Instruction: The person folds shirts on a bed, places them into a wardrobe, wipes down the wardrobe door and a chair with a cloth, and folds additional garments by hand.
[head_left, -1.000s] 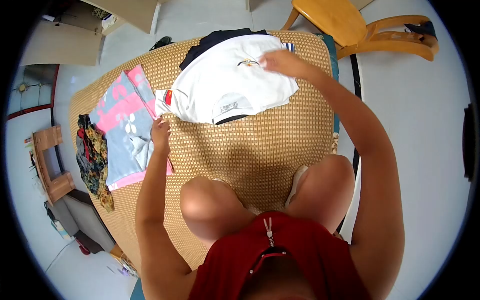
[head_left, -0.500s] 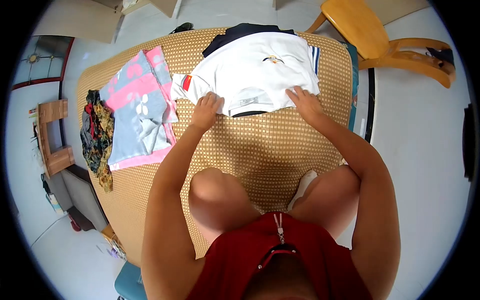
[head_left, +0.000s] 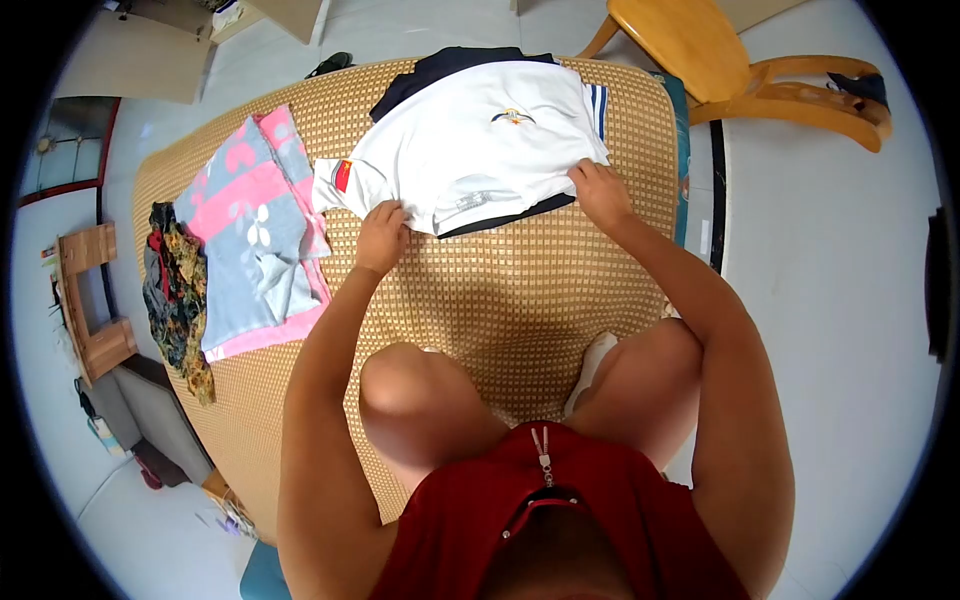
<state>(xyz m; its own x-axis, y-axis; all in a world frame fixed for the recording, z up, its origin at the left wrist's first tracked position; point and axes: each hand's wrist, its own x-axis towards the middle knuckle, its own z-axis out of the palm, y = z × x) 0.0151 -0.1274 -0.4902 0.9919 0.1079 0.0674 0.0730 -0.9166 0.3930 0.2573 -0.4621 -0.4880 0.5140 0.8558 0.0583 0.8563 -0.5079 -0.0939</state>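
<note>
A white short-sleeved shirt (head_left: pixel 450 135) with a small chest emblem lies spread out, its collar toward me. Under it, a dark garment (head_left: pixel 430 78) shows along the far edge and below the collar. My left hand (head_left: pixel 384 236) pinches the shirt's near edge left of the collar, beside the sleeve with a red patch. On the right, my right hand (head_left: pixel 600 194) grips the shoulder edge near the blue-striped sleeve. Left of the shirt lies a pink and grey-blue cloth (head_left: pixel 235 220), and beyond that a crumpled dark patterned garment (head_left: pixel 178 300).
All the clothes lie on a bed with a woven mat (head_left: pixel 480 290). A wooden chair (head_left: pixel 690 50) stands past the far right corner. A dark shoe (head_left: pixel 331 64) is on the floor behind the bed. Wooden shelves (head_left: pixel 95 300) are at the far left.
My right hand has come down from the shirt's chest to its shoulder edge, and my left hand has moved from the pink cloth to the shirt. More dark fabric shows below the collar.
</note>
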